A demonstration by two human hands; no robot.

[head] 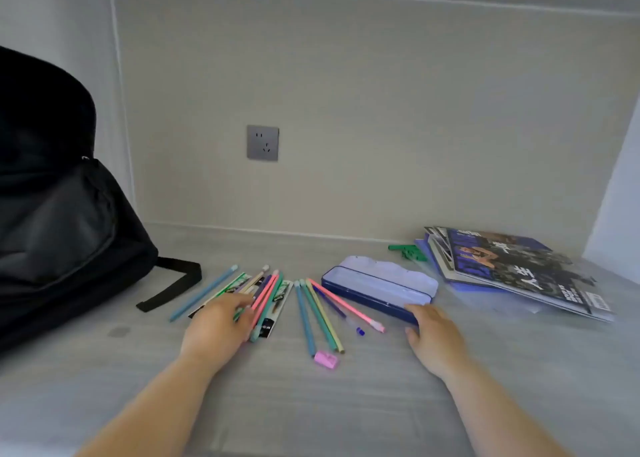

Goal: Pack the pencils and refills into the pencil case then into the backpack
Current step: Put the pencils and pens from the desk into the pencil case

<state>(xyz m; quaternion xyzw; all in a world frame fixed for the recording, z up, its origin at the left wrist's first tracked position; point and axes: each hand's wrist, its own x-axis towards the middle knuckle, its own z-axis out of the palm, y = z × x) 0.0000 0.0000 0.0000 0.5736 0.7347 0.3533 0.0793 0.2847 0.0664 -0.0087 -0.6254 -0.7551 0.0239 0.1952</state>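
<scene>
Both hands are working low over the surface point(346, 404). Left hand point(216, 330) is lying spread on the pencils point(266, 301) and refills point(273, 313), not clamped. Right hand point(431, 335) is steadying the open case point(377, 285). Advice: gather 1 bundle, align tips, lay it lengthwise. Backpack point(65, 211) is standing far left.

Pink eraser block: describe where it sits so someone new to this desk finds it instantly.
Start at the open blue metal pencil case in the middle of the grey desk. A fan of pastel pencils lies just left of it. The small pink eraser block sits at their near tips, between both hands; it is the only short, chunky piece among long thin sticks.
</scene>
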